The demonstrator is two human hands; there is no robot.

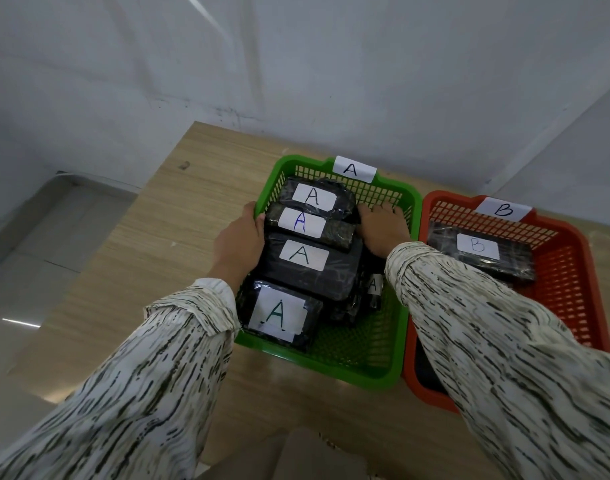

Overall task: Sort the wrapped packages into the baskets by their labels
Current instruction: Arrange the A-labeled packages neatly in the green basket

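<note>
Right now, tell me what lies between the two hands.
Head view: the package labelled with a blue A lies between the left hand and the right hand.

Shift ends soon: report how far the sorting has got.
Done: several A packages lie in the green basket, a B package in the red basket. In hand: the left hand holds one end of the blue-lettered A package, the right hand touches the other. Left: no unsorted packages visible on the table.
</note>
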